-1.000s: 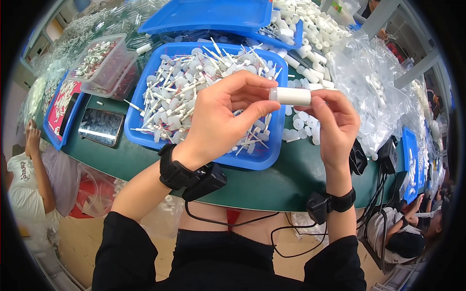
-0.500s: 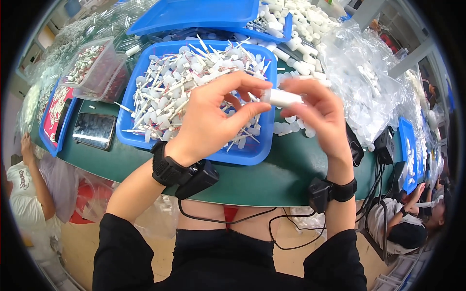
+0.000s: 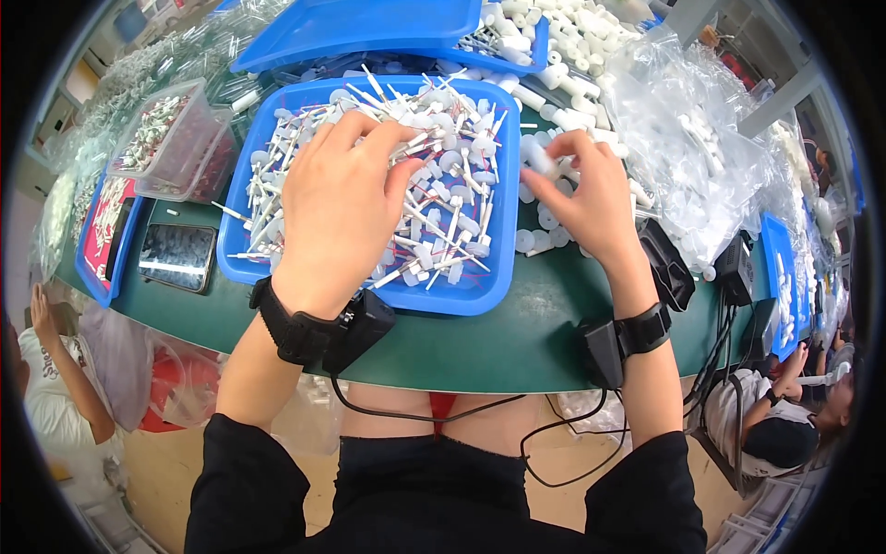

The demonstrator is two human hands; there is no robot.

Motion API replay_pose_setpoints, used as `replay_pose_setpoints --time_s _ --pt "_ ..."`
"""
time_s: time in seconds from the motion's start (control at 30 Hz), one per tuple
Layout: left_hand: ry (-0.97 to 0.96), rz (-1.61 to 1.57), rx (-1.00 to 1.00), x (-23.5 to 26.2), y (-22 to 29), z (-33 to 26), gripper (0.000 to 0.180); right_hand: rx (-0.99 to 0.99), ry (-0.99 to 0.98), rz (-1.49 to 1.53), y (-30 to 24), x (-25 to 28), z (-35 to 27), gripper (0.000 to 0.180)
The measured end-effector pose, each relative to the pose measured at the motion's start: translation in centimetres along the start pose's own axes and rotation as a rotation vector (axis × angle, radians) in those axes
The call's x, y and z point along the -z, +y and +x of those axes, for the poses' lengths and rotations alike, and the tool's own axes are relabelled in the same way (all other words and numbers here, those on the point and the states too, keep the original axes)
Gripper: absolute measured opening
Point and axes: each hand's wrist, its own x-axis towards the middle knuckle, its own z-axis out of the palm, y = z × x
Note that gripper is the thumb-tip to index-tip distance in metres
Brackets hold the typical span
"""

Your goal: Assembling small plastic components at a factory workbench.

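My left hand (image 3: 343, 198) is over a blue tray (image 3: 503, 277) heaped with thin white sticks (image 3: 434, 222) that carry translucent discs and reddish wires. Its thumb and forefinger are apart, with the fingertips down at the heap; the other fingers are partly hidden. Just right of the tray, my right hand (image 3: 595, 198) pinches a small whitish cylindrical piece (image 3: 538, 157) between thumb and fingers. That piece is blurred by motion. Below it, several loose translucent discs (image 3: 526, 242) lie on the green table (image 3: 544, 305).
Stacked clear boxes (image 3: 175, 152) of small parts, a phone (image 3: 177, 257) and a smaller blue tray (image 3: 111, 286) are at the left. White foam-like cylinders (image 3: 581, 88) and clear plastic bags (image 3: 683, 185) fill the far right. Cables (image 3: 471, 420) hang from my wrist devices. Other people sit at both sides.
My left hand has let go of the white cylinder that was between both hands and moved left over the tray. The right hand has stayed near the tray's right side.
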Motion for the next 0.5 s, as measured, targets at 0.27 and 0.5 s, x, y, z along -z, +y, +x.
replay_pose_setpoints --time_s 0.27,0.5 --pt "0.076 -0.227 0.164 0.6 -0.3 1.1 0.007 -0.017 0.278 0.197 0.4 1.9 0.2 0.011" --pt "0.386 0.006 -0.097 0.6 -0.9 1.8 0.010 0.041 0.303 0.226 0.6 1.6 0.3 0.010"
